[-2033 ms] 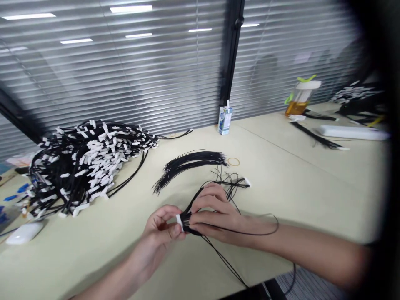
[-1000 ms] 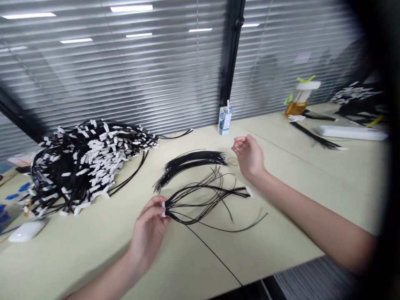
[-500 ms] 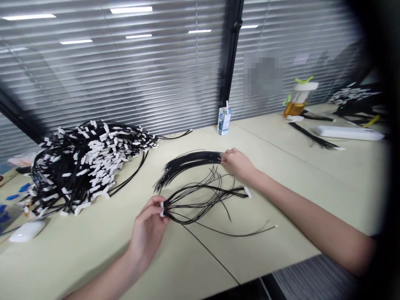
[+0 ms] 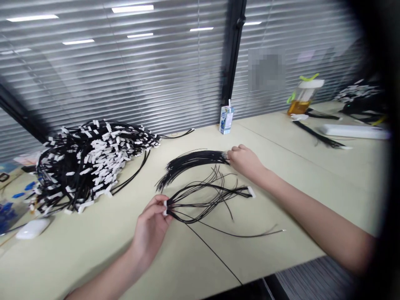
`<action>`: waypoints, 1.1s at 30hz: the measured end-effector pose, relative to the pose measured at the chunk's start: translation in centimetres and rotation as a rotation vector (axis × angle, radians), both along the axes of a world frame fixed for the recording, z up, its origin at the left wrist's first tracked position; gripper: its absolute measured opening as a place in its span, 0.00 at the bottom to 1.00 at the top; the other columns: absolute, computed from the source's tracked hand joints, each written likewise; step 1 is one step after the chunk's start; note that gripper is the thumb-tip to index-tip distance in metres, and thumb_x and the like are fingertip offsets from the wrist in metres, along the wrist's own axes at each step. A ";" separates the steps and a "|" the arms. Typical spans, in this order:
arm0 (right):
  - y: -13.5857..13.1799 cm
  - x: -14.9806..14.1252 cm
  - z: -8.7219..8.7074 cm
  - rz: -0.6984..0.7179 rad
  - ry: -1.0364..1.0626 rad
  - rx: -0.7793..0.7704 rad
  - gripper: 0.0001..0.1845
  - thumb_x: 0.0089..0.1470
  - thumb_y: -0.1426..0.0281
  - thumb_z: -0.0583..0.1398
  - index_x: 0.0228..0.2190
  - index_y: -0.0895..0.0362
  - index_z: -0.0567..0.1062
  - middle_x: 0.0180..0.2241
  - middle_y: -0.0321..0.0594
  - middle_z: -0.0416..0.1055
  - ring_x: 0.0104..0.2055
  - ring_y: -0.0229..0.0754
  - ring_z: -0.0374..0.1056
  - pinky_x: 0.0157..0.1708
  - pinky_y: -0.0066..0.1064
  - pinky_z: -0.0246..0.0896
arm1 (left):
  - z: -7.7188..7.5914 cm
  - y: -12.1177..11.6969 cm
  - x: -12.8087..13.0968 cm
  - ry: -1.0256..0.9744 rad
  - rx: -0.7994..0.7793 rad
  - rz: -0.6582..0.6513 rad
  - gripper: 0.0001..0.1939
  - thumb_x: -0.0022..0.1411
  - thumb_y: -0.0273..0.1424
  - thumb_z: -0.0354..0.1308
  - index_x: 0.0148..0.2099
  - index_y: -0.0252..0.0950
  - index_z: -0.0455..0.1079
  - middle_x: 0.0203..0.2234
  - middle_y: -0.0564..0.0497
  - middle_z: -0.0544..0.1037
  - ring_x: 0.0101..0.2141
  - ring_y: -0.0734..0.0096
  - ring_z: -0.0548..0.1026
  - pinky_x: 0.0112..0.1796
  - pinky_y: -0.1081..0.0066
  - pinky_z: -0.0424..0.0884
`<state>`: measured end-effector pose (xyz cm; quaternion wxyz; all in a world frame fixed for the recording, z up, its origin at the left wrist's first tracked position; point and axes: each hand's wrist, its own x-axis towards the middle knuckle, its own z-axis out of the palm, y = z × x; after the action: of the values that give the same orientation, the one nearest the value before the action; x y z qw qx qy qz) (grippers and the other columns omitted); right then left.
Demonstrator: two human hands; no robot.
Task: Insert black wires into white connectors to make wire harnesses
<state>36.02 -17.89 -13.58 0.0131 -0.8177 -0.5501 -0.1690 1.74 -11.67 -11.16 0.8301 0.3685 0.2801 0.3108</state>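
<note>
My left hand [image 4: 150,228] pinches a small white connector [image 4: 164,207] at the near end of a loose harness of thin black wires [image 4: 204,198]. The harness fans out to the right and ends in a second white connector [image 4: 251,192] lying on the table. My right hand [image 4: 246,161] rests at the right end of a separate bundle of loose black wires [image 4: 190,162], fingers closed on the wire tips. One single black wire [image 4: 250,234] lies free in front of the harness.
A big heap of finished black harnesses with white connectors [image 4: 87,160] fills the left of the pale table [image 4: 93,241]. A white mouse [image 4: 33,228] lies at the left edge. A small drink carton [image 4: 226,118], a lidded jar [image 4: 302,96] and more wires [image 4: 321,137] stand farther back.
My right hand let go of the harness, swung up and away, then came down on the end of the loose wire bundle. My left hand kept hold of the connector.
</note>
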 end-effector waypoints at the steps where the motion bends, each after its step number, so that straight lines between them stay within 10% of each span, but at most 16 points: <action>1: -0.1 0.0 0.1 -0.013 -0.008 -0.002 0.12 0.57 0.65 0.56 0.37 0.63 0.70 0.38 0.42 0.67 0.41 0.40 0.65 0.42 0.38 0.62 | 0.0 0.0 0.0 0.002 0.000 -0.004 0.08 0.53 0.19 0.52 0.35 0.35 0.68 0.28 0.52 0.65 0.29 0.76 0.65 0.30 0.76 0.64; 16: -0.7 -0.5 2.2 -0.033 0.218 0.380 0.11 0.57 0.65 0.55 0.34 0.61 0.69 0.36 0.41 0.66 0.39 0.39 0.63 0.41 0.36 0.60 | 0.0 -0.4 -0.3 0.020 0.043 -0.081 0.10 0.52 0.19 0.58 0.38 0.34 0.72 0.29 0.51 0.69 0.31 0.73 0.67 0.34 0.74 0.67; 33: 0.0 0.7 2.7 0.210 1.394 0.817 0.12 0.58 0.64 0.55 0.38 0.61 0.68 0.35 0.39 0.66 0.33 0.35 0.64 0.32 0.30 0.64 | 0.1 -0.5 -0.2 0.024 0.049 -0.088 0.10 0.53 0.18 0.56 0.38 0.34 0.71 0.29 0.51 0.69 0.31 0.75 0.67 0.34 0.75 0.68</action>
<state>36.68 -17.87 -10.91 0.6654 -0.6099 -0.3844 0.1936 1.53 -12.16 -11.02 0.8303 0.4046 0.2658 0.2762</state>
